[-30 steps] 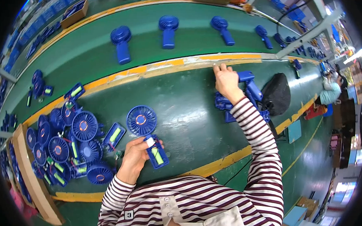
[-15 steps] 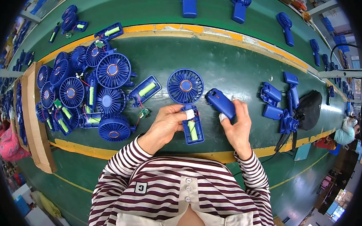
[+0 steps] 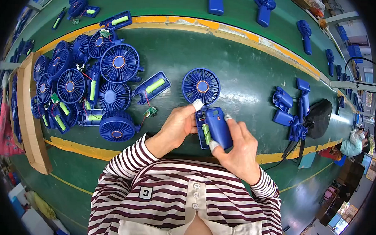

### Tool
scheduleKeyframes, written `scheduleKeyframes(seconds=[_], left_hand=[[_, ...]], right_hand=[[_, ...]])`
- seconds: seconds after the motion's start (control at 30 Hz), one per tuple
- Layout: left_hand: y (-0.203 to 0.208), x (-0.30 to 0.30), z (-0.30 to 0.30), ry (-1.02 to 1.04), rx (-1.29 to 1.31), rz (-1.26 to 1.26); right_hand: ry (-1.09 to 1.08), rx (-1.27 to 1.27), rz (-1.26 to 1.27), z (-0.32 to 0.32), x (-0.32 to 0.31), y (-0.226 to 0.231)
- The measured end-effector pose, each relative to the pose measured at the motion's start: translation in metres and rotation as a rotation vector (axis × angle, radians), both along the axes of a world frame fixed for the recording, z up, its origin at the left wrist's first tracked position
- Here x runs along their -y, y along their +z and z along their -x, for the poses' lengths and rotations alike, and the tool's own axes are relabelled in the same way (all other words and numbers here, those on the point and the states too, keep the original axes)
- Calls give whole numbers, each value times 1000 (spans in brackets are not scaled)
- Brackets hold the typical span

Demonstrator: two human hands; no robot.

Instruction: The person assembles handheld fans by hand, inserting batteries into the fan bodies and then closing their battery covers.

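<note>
A blue handheld fan (image 3: 202, 87) lies before me, its round grille pointing away and its handle half exposed with a green battery (image 3: 206, 134) inside. My left hand (image 3: 174, 127) grips the fan at the neck, its wrapped thumb on the top of the handle. In my right hand (image 3: 239, 150) is a blue handle cover (image 3: 219, 126), held over the right part of the handle at a slight tilt. It hides part of the handle's inside; whether the two touch I cannot tell. White wraps cover some of my fingertips.
Fan heads and opened handles are piled on the left (image 3: 109, 95), beside a cardboard box edge (image 3: 33, 115). One loose handle shell (image 3: 152, 88) with battery lies near the pile. Several blue covers (image 3: 283, 100) and a black bag (image 3: 319, 119) lie right. More fans sit on the far belt (image 3: 176, 5).
My right hand has brought the cover leftward, from beside the handle to over it. My left hand keeps hold of the fan, its thumb now higher at the neck.
</note>
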State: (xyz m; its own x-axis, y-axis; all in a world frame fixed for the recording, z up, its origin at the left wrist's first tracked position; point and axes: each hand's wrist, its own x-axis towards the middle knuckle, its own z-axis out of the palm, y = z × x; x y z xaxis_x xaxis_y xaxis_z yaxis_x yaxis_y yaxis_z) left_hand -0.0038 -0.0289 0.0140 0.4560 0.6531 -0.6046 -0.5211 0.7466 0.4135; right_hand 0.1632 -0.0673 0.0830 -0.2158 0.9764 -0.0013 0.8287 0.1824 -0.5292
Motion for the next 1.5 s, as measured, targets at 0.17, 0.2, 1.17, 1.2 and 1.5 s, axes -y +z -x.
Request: scheduleKeyframes(seconds=[0.17,0.2,1.17,1.2,1.5], left_hand=[[2,-2,-2,-3,30,-6],[2,-2,-2,-20,21,-12],[-3,-5,-5,-15,-120,-80],[-2,-6,-3,-5,-120,-99],[0,-14,9,58,13,-424]], right_hand=[[25,7,-16,15,-1,-4],[30,2,-34,17,-1,-6],[115,134,-196,22,-5,-26],[128,112,-196,21,-6,-26],[-137,-639,378,16,-26,-40]])
